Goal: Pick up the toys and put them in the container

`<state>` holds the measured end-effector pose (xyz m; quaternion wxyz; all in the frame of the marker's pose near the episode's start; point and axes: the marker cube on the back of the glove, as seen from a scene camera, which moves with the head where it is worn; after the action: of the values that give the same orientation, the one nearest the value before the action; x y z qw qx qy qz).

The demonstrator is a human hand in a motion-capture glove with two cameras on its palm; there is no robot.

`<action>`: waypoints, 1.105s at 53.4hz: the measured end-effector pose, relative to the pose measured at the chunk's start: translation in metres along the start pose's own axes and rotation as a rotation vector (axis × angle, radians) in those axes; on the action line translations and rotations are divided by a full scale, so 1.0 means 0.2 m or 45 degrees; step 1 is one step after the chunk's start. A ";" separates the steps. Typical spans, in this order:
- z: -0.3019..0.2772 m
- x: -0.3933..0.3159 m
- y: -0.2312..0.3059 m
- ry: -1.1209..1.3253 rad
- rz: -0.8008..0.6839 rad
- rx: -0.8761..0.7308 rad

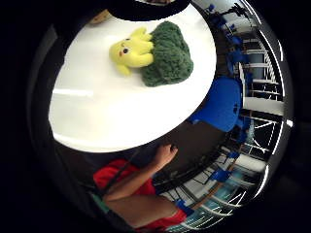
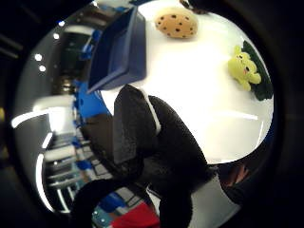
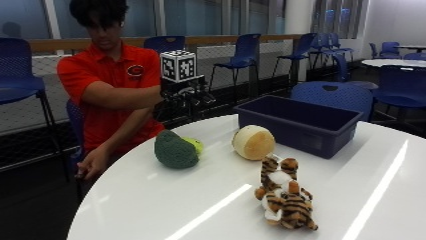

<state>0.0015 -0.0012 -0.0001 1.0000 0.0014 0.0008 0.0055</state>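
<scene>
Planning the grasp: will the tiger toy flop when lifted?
Probably. The tiger toy looks like soft plush lying slumped on the table, so its limbs likely dangle. It seems light and unlikely to roll or slip.

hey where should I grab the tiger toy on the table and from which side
Probably round the tiger's striped middle, coming from above. It lies flat on the table, apart from the round cookie toy and the bin, so nothing crowds it. The gloved hand hangs above the table's far edge, holding nothing.
</scene>
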 end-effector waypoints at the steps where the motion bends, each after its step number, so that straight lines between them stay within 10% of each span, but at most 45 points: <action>1: 0.00 0.00 0.00 0.000 0.001 0.001; 59: 0.08 0.24 -0.18 -0.007 0.102 0.000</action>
<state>0.0500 -0.0360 0.0156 0.9990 0.0017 -0.0019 0.0457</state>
